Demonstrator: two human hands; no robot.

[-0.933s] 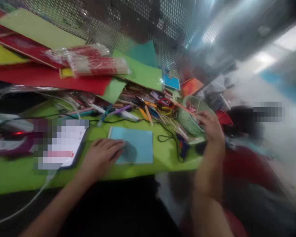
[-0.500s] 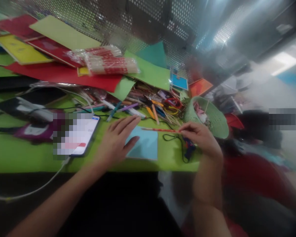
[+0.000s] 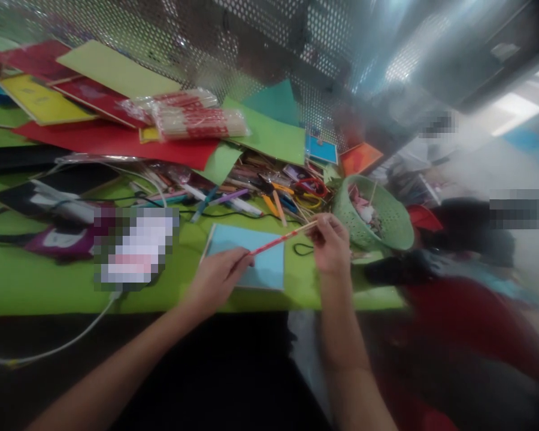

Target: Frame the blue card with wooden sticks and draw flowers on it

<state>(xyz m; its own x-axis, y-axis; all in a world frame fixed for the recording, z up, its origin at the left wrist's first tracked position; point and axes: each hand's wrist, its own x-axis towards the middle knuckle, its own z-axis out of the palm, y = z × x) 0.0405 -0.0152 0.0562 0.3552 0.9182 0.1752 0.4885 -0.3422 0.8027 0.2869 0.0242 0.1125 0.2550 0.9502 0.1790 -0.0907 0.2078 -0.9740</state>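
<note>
Both of my hands hold one thin red stick (image 3: 281,239) above a light blue paper square (image 3: 251,263) that lies on the green table cover (image 3: 40,293). My left hand (image 3: 218,278) pinches the stick's lower left end. My right hand (image 3: 330,242) pinches its upper right end, close to a green perforated basket (image 3: 386,215). The stick slants up to the right.
A phone (image 3: 135,245) with a white cable lies left of the blue square. Pens, scissors and sticks are heaped behind it (image 3: 269,191). Coloured paper sheets (image 3: 112,137) and packets of sticks (image 3: 197,120) lean against a perforated metal wall. A black cord (image 3: 303,248) loops beside the basket.
My right hand drew a red stick out by the basket and brought it over the blue square. My left hand lifted off the paper and took hold of the stick's other end.
</note>
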